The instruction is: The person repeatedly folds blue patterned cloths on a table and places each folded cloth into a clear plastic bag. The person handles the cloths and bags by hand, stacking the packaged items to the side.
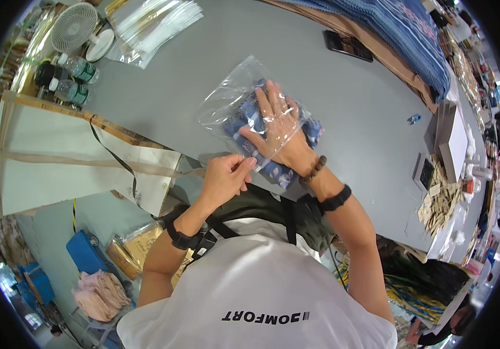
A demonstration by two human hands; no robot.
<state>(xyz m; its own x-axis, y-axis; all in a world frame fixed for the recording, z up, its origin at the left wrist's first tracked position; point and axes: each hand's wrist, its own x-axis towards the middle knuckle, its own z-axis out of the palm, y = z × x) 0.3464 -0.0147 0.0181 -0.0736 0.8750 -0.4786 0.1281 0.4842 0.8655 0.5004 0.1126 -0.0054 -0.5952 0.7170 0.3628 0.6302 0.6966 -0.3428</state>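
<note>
A folded blue cloth with a floral pattern [279, 174] lies on the grey table in front of me, partly inside a clear plastic bag [219, 110]. My right hand [279, 131] reaches into the bag, its fingers spread and lying flat on the cloth under the film. One end of the cloth sticks out of the bag on the side toward me. At the bag's near left edge, my left hand [226, 179] pinches the film between thumb and fingers.
Clear bags [154, 26], a white fan [75, 28] and water bottles [80, 68] occupy the far left. At the far right are a phone [349, 46] and stacked blue textiles [395, 35]. A white box [451, 139] stands near paper tags [440, 200]. White board [58, 174] flanks the table's left.
</note>
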